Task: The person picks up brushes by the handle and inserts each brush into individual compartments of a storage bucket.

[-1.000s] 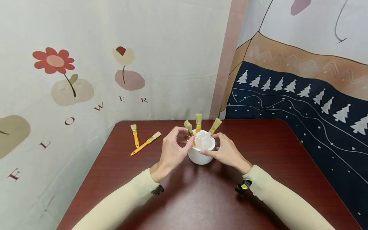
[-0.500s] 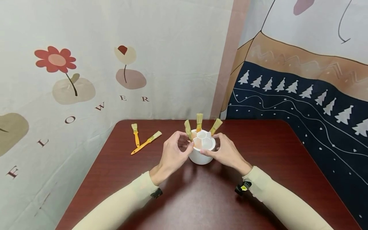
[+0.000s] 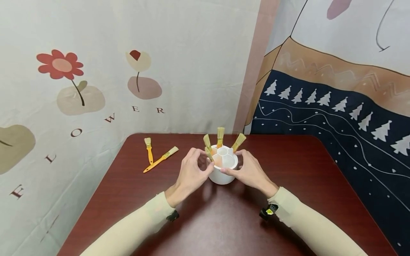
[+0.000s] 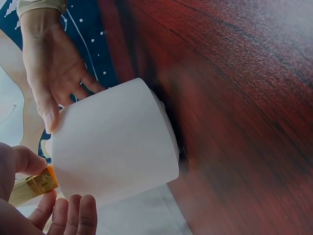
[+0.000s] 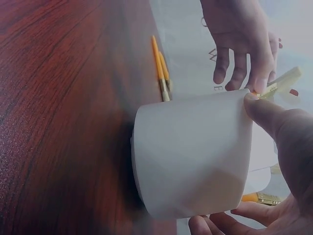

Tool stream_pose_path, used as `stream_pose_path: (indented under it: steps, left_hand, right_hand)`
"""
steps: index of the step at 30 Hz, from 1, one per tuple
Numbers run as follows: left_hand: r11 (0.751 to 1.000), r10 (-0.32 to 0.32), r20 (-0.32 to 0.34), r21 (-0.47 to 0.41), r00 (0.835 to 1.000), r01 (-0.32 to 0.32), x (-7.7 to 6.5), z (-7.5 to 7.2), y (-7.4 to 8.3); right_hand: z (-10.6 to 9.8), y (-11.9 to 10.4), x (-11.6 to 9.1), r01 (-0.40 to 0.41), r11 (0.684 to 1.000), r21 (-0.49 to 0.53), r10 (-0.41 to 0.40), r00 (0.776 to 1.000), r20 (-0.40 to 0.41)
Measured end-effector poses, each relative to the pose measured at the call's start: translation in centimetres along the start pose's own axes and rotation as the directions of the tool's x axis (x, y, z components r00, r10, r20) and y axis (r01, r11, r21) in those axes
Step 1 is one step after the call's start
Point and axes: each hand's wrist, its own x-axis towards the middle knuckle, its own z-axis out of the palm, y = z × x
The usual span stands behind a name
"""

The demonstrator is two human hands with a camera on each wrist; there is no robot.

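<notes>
A white round holder [image 3: 222, 177] with a divided, flower-like top stands on the table. Flat paintbrushes stand in it bristles up, at the back [image 3: 220, 136], back right [image 3: 238, 142] and back left [image 3: 206, 141]. At its left rim, my left hand [image 3: 193, 167] pinches another paintbrush [image 4: 38, 185] between thumb and fingertips, close to the metal band; its lower handle is hidden by the holder. My right hand [image 3: 253, 170] grips the holder from the right, thumb at the near rim and fingers round the far side.
Two more yellow-handled paintbrushes, one upright-pointing [image 3: 149, 151] and one slanted [image 3: 161, 160], lie on the dark red table [image 3: 224, 224] left of the holder, their handle ends meeting. Printed cloths [image 3: 192, 71] hang behind the table's back edge.
The paintbrush in my left hand has come down lower at the holder's left rim, and its bristles now show apart from the brush behind. My right hand keeps its grip on the holder.
</notes>
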Motion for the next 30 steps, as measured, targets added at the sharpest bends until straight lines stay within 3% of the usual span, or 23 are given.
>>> stream_pose_path:
  steps: [7,14,30]
  left_hand:
    - [0.997,-0.047,0.016,0.055,0.999,0.046,-0.2,-0.4,-0.1]
    - [0.997,-0.036,0.031,0.076,0.999,0.034,-0.1,-0.6,-0.2]
    - [0.994,-0.103,0.058,0.053,0.993,0.1,-0.7,-2.0,-0.5]
  right_hand:
    - [0.3,-0.4,0.0,0.003,1.0,0.002,-0.003,1.0,-0.005]
    - [0.2,-0.3,-0.1,0.008,1.0,-0.017,-0.008,1.0,-0.021]
    - [1.5,-1.0,-1.0,-0.04,0.995,-0.095,0.03,0.994,-0.101]
